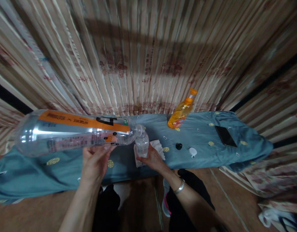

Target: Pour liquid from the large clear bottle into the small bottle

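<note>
A large clear plastic bottle [73,129] with an orange label lies tilted on its side in the air, and my left hand [96,158] grips it from below near the neck. Its mouth meets the top of a small clear bottle [142,143], which stands roughly upright. My right hand [152,157] is wrapped around the lower part of that small bottle. Clear liquid seems to show inside the small one. Under it a pale cloth [158,148] is spread on the blue-green sheet. A black cap [178,146] and a white cap [193,151] lie to the right.
An orange pump bottle [181,112] stands at the back of the sheet-covered bench [199,135]. Farther right lies a dark phone [225,136]. Striped, printed curtains [148,58] hang behind and on both sides. A white bag [279,219] is on the floor at right.
</note>
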`<state>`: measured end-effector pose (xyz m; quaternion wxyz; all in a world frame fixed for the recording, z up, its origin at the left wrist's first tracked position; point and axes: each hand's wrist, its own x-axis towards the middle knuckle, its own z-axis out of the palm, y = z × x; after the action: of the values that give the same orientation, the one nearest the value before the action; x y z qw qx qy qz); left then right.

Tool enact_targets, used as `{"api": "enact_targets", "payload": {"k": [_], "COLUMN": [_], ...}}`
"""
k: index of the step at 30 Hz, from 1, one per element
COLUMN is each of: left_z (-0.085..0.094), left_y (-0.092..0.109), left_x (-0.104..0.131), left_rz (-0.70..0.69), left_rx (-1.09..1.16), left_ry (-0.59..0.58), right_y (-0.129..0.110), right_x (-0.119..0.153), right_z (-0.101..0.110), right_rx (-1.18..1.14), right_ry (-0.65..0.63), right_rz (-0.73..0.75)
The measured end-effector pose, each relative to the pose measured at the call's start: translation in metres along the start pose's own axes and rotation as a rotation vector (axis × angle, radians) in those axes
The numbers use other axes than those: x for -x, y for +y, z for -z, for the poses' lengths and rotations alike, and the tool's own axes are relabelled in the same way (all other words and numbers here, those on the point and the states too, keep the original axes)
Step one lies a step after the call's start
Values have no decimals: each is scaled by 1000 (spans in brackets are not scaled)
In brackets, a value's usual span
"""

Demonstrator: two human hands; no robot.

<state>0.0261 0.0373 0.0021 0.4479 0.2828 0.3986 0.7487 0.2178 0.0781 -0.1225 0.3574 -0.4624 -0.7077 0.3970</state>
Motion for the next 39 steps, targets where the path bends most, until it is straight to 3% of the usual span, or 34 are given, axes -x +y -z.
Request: {"api": "enact_targets", "payload": {"k": [39], "left_z": [-6], "left_y": [0], "left_x": [-1], "left_rz": [-71], "left_rx": [-44], "left_ry": [3], "right_y": [-2], "right_x": [0], "right_z": [0], "right_rx": [-5], "right_ry": [7], "right_rz": [-9]}}
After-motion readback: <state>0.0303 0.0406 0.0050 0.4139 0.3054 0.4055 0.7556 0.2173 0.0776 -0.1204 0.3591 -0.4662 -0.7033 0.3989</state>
